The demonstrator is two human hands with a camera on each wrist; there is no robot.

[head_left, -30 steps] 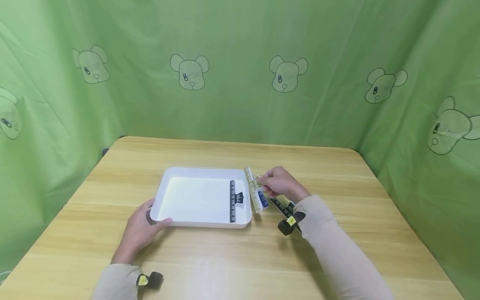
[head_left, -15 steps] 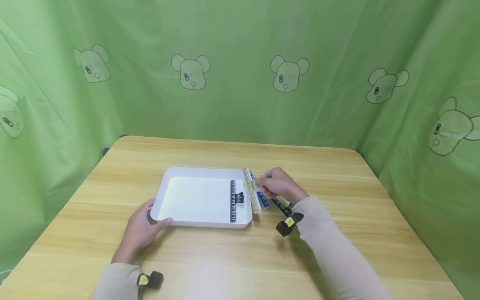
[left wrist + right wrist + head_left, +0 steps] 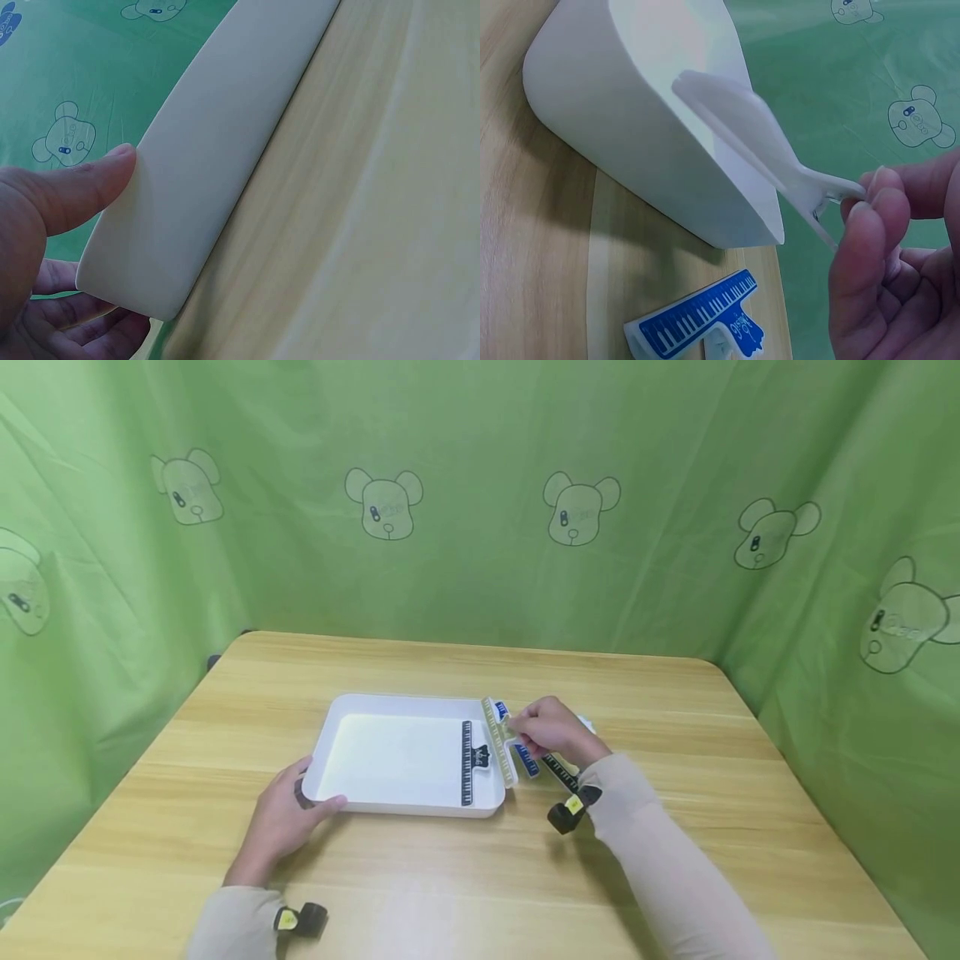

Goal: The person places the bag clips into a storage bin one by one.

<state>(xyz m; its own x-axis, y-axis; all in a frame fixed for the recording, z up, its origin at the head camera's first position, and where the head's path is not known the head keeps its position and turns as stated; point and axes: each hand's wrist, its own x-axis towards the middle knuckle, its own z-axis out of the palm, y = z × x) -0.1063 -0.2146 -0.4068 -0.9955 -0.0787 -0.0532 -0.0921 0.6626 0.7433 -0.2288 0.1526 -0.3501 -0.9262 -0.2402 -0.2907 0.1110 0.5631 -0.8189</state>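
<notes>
A white tray [image 3: 390,702] sits mid-table, with a black piano-key clip [image 3: 467,762] lying inside along its right wall. My right hand [image 3: 517,732] pinches the handle of a pale yellow clip [image 3: 497,750] and holds it over the tray's right rim. In the right wrist view the clip [image 3: 750,135] hangs beside the tray wall [image 3: 630,112], pinched by my fingertips [image 3: 874,210]. A blue piano-key clip [image 3: 527,762] lies on the table just right of the tray. My left hand [image 3: 303,793] grips the tray's front left corner, thumb [image 3: 82,187] on the rim [image 3: 217,142].
Another black clip [image 3: 558,770] lies on the wooden table [image 3: 675,710] under my right wrist, and a small white object [image 3: 587,724] peeks out behind that hand. Green cloth with bear prints [image 3: 480,502] walls in the table on three sides.
My right hand has carried the pale yellow clip a little to the left, over the tray's right rim. The left hand and the tray have stayed put.
</notes>
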